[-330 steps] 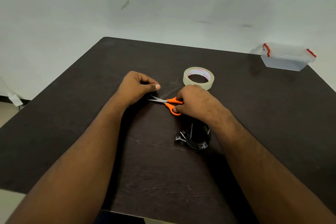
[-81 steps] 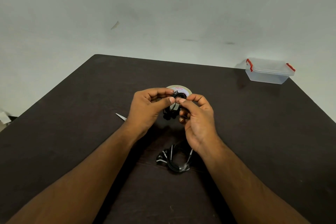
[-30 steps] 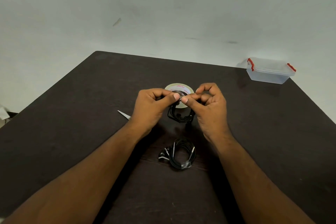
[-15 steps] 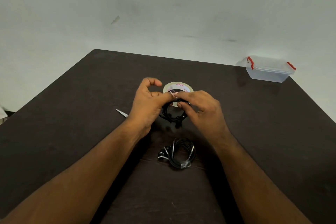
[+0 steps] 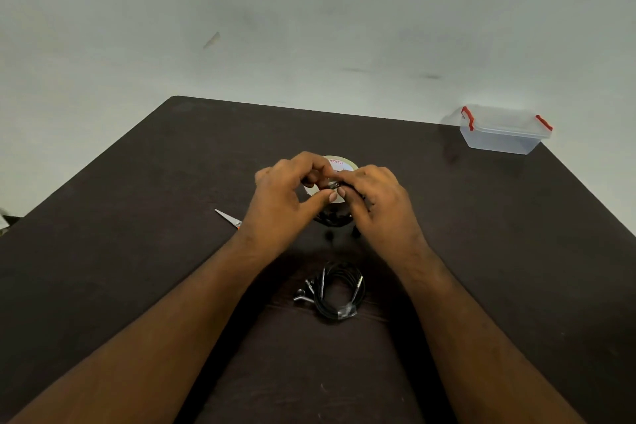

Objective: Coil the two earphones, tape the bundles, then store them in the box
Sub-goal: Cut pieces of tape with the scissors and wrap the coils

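Observation:
My left hand (image 5: 285, 200) and my right hand (image 5: 377, 203) meet above the middle of the dark table (image 5: 137, 251). Between their fingertips they pinch a coiled black earphone bundle (image 5: 332, 217), which hangs below the fingers and is mostly hidden. A strip of clear tape seems to sit at the pinch point, too small to tell. A second coiled black earphone (image 5: 335, 291) lies on the table nearer to me, between my forearms. The roll of clear tape (image 5: 340, 165) lies just behind my hands. The clear lidded box (image 5: 504, 131) with red clips stands at the far right corner.
Scissors (image 5: 229, 218) with orange handles lie left of my left hand, mostly hidden by it, blades pointing left. A pale wall stands behind the table's far edge.
Over the last second my hands have stayed together on the bundle, fingers shifting round its top. Eleven seconds ago my right hand held the scissors and cut tape.

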Demonstrator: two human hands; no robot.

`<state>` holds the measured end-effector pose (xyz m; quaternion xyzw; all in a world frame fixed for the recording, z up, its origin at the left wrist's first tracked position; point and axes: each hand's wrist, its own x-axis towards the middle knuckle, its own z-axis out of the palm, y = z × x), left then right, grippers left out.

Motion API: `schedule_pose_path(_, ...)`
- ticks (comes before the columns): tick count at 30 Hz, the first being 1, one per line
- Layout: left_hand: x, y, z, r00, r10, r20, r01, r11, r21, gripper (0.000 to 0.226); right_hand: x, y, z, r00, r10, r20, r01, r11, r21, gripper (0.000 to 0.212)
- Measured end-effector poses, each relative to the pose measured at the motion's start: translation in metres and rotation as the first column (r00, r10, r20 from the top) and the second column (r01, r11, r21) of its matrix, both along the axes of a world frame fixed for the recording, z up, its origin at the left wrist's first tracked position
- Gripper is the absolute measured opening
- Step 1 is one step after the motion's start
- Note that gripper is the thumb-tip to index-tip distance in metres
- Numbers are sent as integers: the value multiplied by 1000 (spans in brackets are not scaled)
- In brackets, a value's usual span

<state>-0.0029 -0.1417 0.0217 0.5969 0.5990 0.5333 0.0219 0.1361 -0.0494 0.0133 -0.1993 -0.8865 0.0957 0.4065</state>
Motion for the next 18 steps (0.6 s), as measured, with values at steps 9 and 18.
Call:
schedule_pose_path(9, 0, -1, 3, 837, 254, -485, -272, 962, 36, 26, -8, -5, -1, 995, -34, 92, 48, 988, -149, 17)
schedule_pose_path(18, -7, 6, -3, 951, 222, -217, -277, 923, -266, 10, -2, -3, 2, 985, 23, 169, 9, 982, -189, 20)
